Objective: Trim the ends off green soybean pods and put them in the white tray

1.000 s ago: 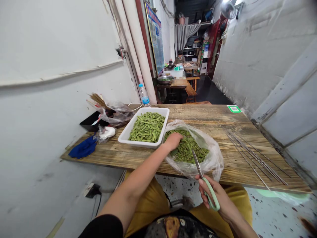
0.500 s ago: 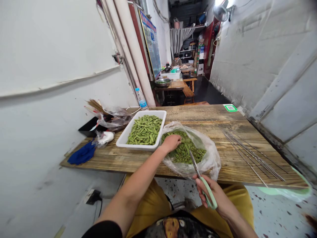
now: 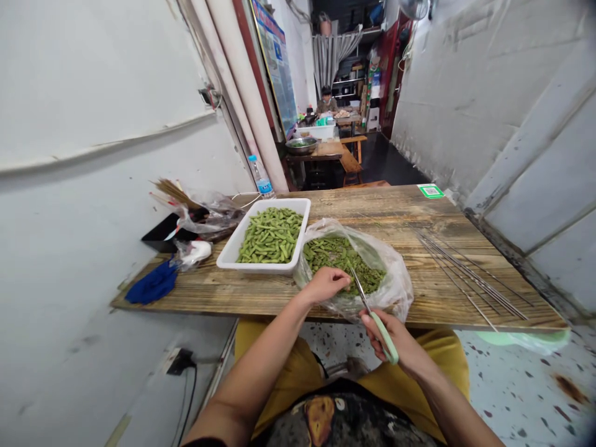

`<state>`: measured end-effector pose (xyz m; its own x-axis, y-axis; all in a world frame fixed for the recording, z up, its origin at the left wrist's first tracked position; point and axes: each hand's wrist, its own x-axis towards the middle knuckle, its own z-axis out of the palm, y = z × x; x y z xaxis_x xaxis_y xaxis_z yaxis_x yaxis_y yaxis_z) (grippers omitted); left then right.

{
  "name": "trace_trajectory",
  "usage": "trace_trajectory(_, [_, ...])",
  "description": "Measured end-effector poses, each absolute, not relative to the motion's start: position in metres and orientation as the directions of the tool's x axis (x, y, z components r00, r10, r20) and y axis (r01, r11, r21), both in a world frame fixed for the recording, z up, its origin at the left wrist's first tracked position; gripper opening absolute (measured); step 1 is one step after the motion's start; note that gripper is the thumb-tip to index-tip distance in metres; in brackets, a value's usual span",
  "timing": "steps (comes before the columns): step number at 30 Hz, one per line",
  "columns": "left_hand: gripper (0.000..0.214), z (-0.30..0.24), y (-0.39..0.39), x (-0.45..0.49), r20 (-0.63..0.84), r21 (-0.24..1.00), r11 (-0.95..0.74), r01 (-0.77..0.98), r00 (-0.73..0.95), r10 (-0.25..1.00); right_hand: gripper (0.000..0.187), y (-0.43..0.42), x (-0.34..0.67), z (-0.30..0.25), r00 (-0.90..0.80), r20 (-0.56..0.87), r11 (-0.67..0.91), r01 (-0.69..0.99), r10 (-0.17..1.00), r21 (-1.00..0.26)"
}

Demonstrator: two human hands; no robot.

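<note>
A clear plastic bag [image 3: 395, 288] of green edamame pods [image 3: 342, 257] lies open on the wooden table [image 3: 410, 217]. My left hand [image 3: 326, 284] is at the bag's near edge, fingers curled on a pod that I can barely make out. My right hand [image 3: 395, 344] grips scissors with pale green handles [image 3: 384, 335]; their blades [image 3: 358, 288] point up toward the left hand's fingertips. A white tray [image 3: 233, 251] heaped with pods stands left of the bag.
Thin metal skewers [image 3: 465, 273] lie on the table's right side. At the left end sit a blue cloth [image 3: 151, 285], a bag of wooden sticks [image 3: 205, 214] and a water bottle [image 3: 261, 177]. Walls flank both sides. Far off, a person [image 3: 326, 102] sits at another table.
My left hand has drawn back from the middle of the bag to its near edge, fingers now pinched. The scissors have come closer to it. The view has tilted downward slightly.
</note>
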<state>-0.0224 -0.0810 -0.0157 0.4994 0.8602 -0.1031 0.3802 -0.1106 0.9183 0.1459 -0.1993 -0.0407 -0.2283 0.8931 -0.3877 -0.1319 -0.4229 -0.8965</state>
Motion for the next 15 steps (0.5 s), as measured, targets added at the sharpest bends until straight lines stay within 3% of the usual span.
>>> trace_trajectory(5, [0.017,-0.013,-0.08,-0.023,-0.199,0.952,0.051,0.301,0.483,0.853,0.042,-0.197,0.147,-0.041,-0.178,-0.44,-0.458,-0.07,0.88,-0.886])
trace_trajectory(10, [0.019,-0.014,-0.078,-0.022,-0.352,0.908,0.415,-0.056,0.436,0.828,0.048,-0.2,0.145,-0.038,-0.175,-0.388,-0.417,-0.179,0.905,-0.891])
trace_trajectory(15, [0.022,-0.016,-0.081,-0.018,-0.352,0.867,0.449,-0.218,0.37,0.86,0.044,-0.206,0.143,-0.029,-0.24,-0.405,-0.446,-0.149,0.882,-0.883])
